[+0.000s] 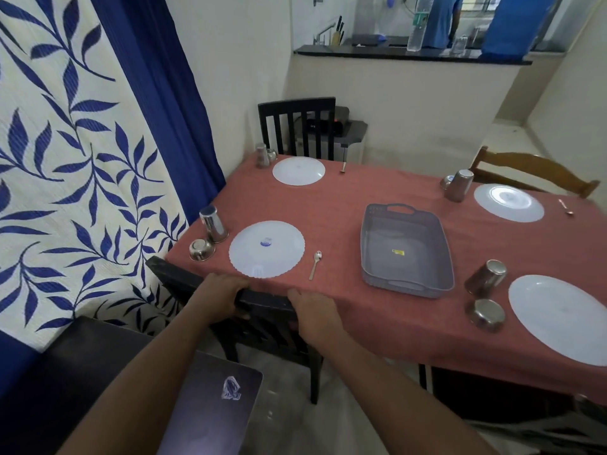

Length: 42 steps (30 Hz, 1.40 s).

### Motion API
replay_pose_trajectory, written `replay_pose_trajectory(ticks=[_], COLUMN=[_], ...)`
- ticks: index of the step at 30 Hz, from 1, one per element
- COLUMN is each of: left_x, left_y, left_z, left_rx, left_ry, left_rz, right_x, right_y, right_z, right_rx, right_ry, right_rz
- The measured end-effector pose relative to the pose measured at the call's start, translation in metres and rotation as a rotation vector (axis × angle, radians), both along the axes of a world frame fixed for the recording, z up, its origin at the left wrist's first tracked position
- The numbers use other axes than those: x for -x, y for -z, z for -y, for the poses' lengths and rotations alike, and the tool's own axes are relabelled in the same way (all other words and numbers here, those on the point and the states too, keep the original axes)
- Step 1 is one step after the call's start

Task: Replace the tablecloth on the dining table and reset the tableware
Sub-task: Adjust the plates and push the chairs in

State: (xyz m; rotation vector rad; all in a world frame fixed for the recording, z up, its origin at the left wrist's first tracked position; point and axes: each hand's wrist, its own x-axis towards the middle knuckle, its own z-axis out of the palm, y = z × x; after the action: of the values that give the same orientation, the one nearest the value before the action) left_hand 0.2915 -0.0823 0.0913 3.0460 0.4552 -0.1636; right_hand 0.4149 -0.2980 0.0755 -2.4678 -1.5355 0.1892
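The pink tablecloth (345,205) covers the bench, its long axis running left to right, near edge draping down. It looks soft and light, likely to drag the plates; take it at a hem. Left hand (219,292) and right hand (313,311) each curl a grip around the black chair (262,303) top rail.

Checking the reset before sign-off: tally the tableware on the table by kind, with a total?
Plates: 4
Steel tumblers: 4
Steel bowls: 4
Spoons: 3 visible
Grey tray: 1
Total: 16
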Motion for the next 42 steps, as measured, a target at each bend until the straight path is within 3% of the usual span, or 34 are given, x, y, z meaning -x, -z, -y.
replay_pose_trajectory(ticks=[9,16,29,42], left_x=[-0.023,-0.064,-0.007,-0.022], left_y=[0.007,-0.018,0.018,0.007], left_z=[-0.021,-0.029,-0.007,0.003], left_rx=[0.053,0.021,0.003,0.075], left_ry=[-0.016,-0.007,-0.045,-0.068], left_rz=[-0.027,0.023,0.043,0.002], right_x=[-0.028,-0.059,-0.015,-0.022], right_y=[-0.002,-0.021,0.008,-0.004], right_z=[-0.007,-0.025,-0.002,0.005], right_rx=[-0.044,-0.07,-0.05,0.02], right_ry=[-0.002,0.099,0.016,0.045], right_rz=[-0.082,0.046,0.045,0.079])
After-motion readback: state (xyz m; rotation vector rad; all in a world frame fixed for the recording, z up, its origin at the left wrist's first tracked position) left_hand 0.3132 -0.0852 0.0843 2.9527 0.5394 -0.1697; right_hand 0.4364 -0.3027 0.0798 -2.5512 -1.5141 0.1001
